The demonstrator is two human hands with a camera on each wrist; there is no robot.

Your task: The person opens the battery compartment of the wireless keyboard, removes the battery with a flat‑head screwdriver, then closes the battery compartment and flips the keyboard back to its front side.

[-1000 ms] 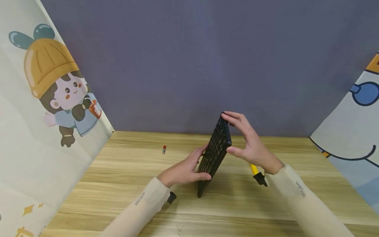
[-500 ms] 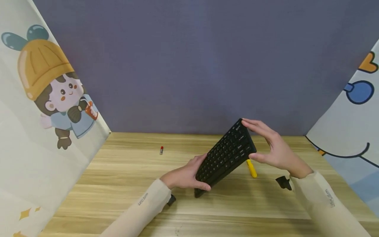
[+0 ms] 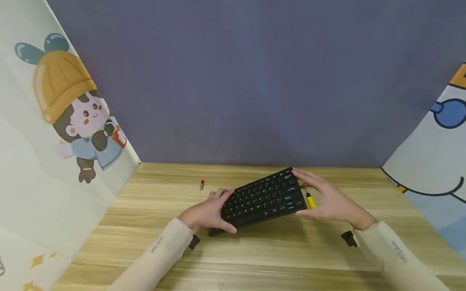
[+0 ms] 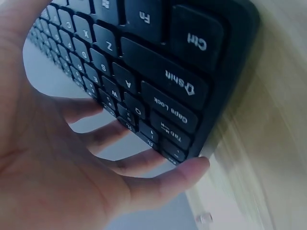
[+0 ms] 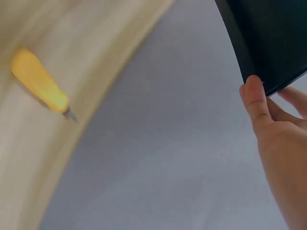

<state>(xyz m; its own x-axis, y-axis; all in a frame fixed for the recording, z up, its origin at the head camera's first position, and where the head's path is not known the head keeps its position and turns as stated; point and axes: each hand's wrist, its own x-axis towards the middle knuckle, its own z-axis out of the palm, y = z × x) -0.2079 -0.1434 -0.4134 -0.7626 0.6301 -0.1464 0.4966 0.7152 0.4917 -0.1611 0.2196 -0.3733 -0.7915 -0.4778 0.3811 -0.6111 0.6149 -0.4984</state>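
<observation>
A black keyboard [image 3: 262,198] is held above the wooden table in the head view, keys toward me and right end higher. My left hand [image 3: 209,212] grips its left part, thumb at the near edge and fingers at the far edge. My right hand [image 3: 329,202] holds the right end between thumb and fingers. Key labels such as Ctrl and Shift show on the keyboard [image 4: 129,62] in the left wrist view. From the right wrist, the keyboard's dark, plain underside [image 5: 278,33] is visible.
A yellow-handled screwdriver [image 3: 311,201] lies on the table [image 3: 164,250], partly behind my right hand. Farther back on the left is a small red-and-silver cylinder [image 3: 202,185], like a battery. A grey panel [image 3: 233,89] rises behind the table, with printed walls on both sides.
The keyboard has turned from steeply upright and nearly edge-on to a flatter tilt, its keys now facing me. My right hand has moved right and down; my left has shifted left.
</observation>
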